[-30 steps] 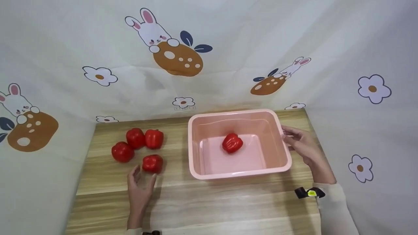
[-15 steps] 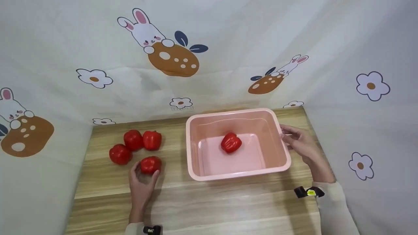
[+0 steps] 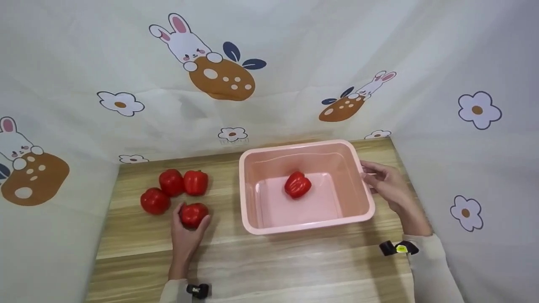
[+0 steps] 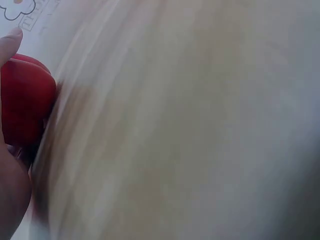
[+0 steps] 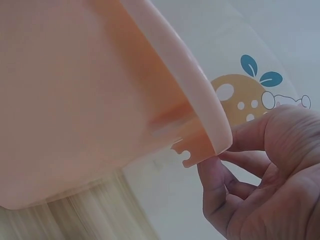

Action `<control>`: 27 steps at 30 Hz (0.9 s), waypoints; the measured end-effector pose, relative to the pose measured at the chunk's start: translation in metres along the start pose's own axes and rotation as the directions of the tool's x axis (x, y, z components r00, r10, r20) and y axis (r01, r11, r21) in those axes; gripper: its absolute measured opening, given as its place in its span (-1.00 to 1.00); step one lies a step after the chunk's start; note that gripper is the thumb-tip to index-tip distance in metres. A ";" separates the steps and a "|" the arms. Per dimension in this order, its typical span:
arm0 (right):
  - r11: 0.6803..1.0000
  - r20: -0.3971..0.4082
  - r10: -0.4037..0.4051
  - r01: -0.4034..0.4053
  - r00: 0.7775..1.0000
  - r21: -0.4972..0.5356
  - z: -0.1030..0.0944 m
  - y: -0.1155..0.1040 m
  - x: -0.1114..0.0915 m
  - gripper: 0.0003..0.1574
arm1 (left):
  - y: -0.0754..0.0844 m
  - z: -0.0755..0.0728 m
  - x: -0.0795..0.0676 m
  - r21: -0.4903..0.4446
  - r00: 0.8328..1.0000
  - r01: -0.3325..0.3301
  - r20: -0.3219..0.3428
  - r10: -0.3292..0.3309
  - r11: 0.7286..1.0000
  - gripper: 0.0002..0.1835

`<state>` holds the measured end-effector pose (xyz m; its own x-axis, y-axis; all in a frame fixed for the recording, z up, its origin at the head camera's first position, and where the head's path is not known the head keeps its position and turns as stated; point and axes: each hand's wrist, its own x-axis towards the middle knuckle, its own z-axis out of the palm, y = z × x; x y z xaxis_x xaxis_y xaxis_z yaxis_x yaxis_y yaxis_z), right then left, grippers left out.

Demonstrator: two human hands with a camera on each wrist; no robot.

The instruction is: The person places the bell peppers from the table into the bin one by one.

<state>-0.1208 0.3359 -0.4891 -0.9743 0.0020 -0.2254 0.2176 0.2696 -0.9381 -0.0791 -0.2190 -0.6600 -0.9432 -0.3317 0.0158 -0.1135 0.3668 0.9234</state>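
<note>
Holds with the left hand [image 3: 185, 240] a red bell pepper [image 3: 194, 215] at the left of the wood-grain table [image 3: 294, 269]. Curves the fingers along the pepper's left side and sets the thumb against its right, parted by no more than its width. In the left wrist view, lays one digit across its upper edge, over a blurred ground. Cannot tell contact from a slight gap between pepper and tabletop.

Pinches with the right hand [image 3: 389, 187] the right-hand rim of a pink plastic basin [image 3: 243, 189], with the fingertips brought close together on the lip. In the right wrist view, bends the fingers beneath that lip, right beside a notched tab [image 5: 195, 150].

Has in the basin a second pepper [image 3: 297, 185], also red, lying on the floor near the middle, apart from the side walls. Has beyond the left hand three further peppers [image 3: 171, 182], red and clustered close together.

Wears pale sleeves [image 3: 431, 269], with a black wrist device [image 3: 198, 290] on the left and another black device [image 3: 400, 248] on the right, marked with a yellow-green patch. Faces a whitish cloth [image 3: 286, 118], printed with rabbits [image 3: 185, 46] and flowers [image 3: 480, 110].
</note>
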 end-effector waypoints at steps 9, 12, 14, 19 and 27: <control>0.999 -0.016 0.009 -0.008 1.000 0.033 0.001 0.001 -0.001 -0.38 | 0.002 0.004 0.006 -0.046 0.998 -0.057 -0.028 0.056 0.997 -0.04; 0.999 -0.019 0.004 -0.003 1.000 0.042 0.000 0.002 -0.001 -0.38 | 0.003 0.005 0.008 -0.040 0.998 -0.054 -0.028 0.053 0.998 -0.11; 0.999 -0.015 0.007 -0.006 1.000 0.044 0.000 0.002 -0.001 -0.37 | 0.003 0.006 0.008 -0.040 0.998 -0.050 -0.036 0.049 0.998 -0.17; 0.999 -0.002 0.028 -0.028 1.000 0.045 -0.001 0.003 -0.004 -0.36 | 0.005 0.006 0.006 -0.049 0.997 -0.058 -0.051 0.056 0.997 -0.23; 0.999 0.006 0.017 -0.017 1.000 0.043 -0.002 -0.001 -0.001 -0.36 | 0.015 -0.002 -0.002 -0.069 0.999 -0.001 -0.034 -0.002 0.998 -0.26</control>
<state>-0.1202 0.3380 -0.4877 -0.9701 0.0003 -0.2427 0.2364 0.2278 -0.9446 -0.0785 -0.2145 -0.6452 -0.9319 -0.3616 0.0271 -0.0912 0.3061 0.9476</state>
